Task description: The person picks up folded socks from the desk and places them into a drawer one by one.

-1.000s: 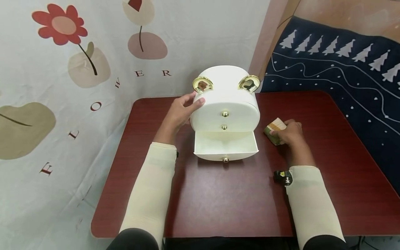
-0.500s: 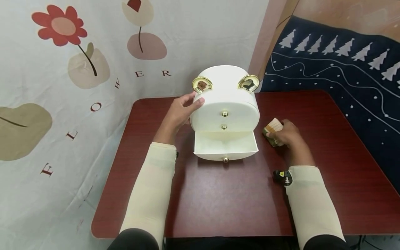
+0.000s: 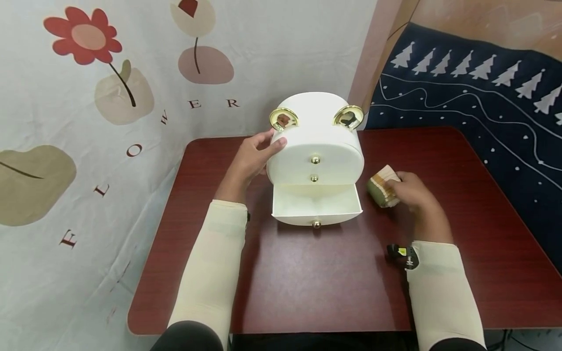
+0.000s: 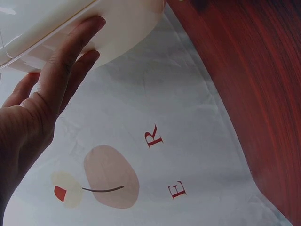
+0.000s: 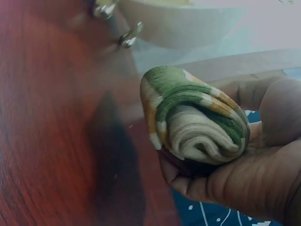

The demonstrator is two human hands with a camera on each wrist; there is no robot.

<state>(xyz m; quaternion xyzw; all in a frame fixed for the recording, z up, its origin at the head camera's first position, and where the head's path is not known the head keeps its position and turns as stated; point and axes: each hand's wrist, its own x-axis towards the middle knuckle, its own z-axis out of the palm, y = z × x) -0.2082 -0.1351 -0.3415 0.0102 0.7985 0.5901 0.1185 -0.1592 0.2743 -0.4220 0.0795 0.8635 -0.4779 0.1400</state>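
Note:
In the head view a white drawer box [image 3: 316,117] with two round gold-rimmed ears stands on the table. Its bottom drawer [image 3: 316,200] is pulled out and nothing shows inside it. Against the box's left side my left hand [image 3: 252,158] rests, thumb at the front edge; the left wrist view has its fingers fairly straight along the wall. To the right of the box, my right hand [image 3: 414,192] holds a rolled pair of socks [image 5: 162,103], striped green, white and orange-brown, between thumb and fingers. The roll is just off the drawer box's side, apart from it.
The dark red table [image 3: 320,278] has rounded corners. Behind it hangs a pale cloth [image 3: 272,48] printed with flowers, and at the right a navy cloth [image 3: 439,97] with white trees. Small gold knobs [image 3: 315,160] stick out from the drawer fronts.
My right hand has shifted the rolled socks slightly left and turned them, so more of the green side shows. The left hand and the drawer box stay put.

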